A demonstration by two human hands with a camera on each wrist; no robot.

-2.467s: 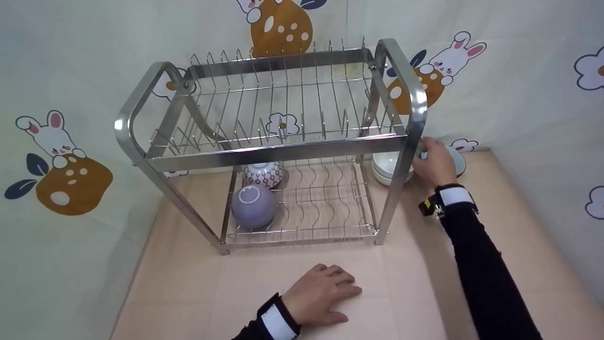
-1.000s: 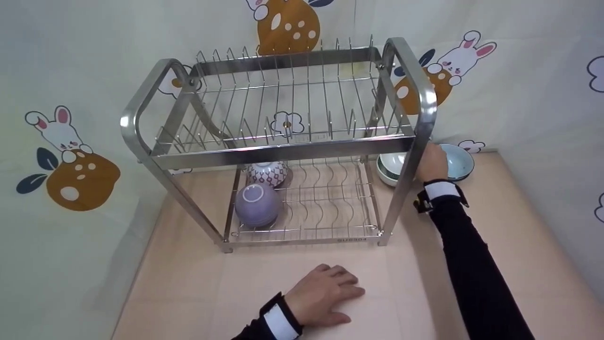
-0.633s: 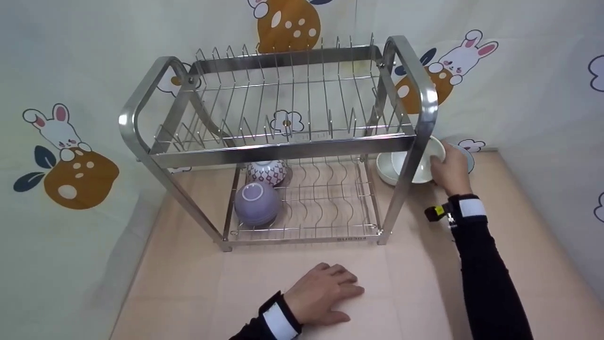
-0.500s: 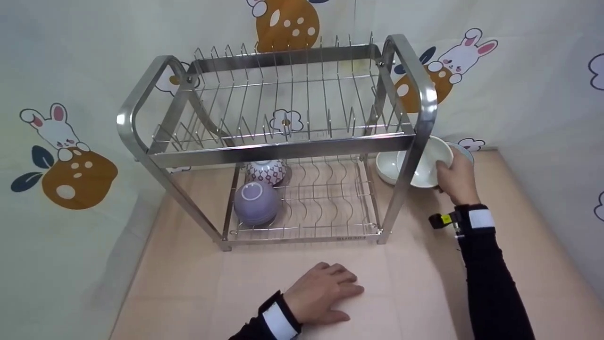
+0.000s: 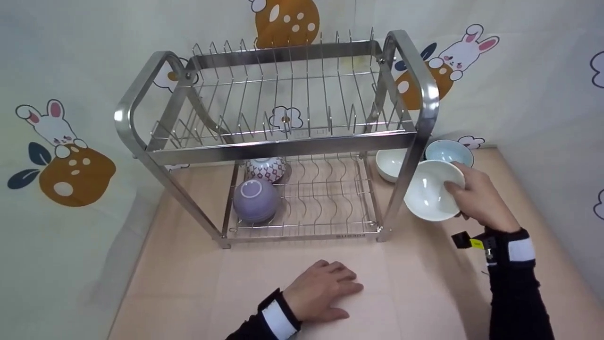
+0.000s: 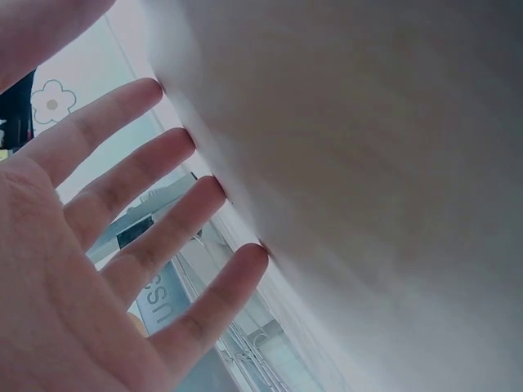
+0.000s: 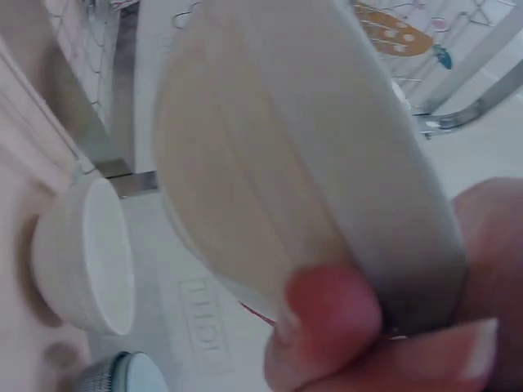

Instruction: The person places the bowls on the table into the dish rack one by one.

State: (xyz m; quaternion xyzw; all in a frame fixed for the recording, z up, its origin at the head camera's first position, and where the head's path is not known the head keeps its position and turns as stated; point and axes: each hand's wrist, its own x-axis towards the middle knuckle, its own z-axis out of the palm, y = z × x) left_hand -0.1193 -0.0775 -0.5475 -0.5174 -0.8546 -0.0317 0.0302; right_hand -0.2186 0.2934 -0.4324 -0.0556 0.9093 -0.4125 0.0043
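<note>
My right hand [image 5: 483, 200] pinches a white bowl [image 5: 429, 193] by its right rim, thumb inside and fingers beneath. The bowl is raised and tilted, its inside turned up toward the head camera, just right of the dish rack's [image 5: 283, 146] front post. In the right wrist view the bowl's pale outer side [image 7: 270, 147] fills the middle, fingertips [image 7: 335, 314] pressed on it. My left hand [image 5: 323, 290] rests on the table before the rack, fingers spread; the left wrist view shows its fingertips [image 6: 253, 257] on the tabletop.
On the rack's lower tier, a purple bowl [image 5: 257, 203] and a red-patterned bowl [image 5: 265, 170] sit upside down at the left. Behind the right post stand another white bowl [image 5: 389, 165] and a light-blue bowl [image 5: 448, 151]. Patterned curtains [image 5: 528, 94] enclose the table.
My right hand has taken the white bowl out of the other white one and brought it up, nearer and to the right. The left hand stays in place.
</note>
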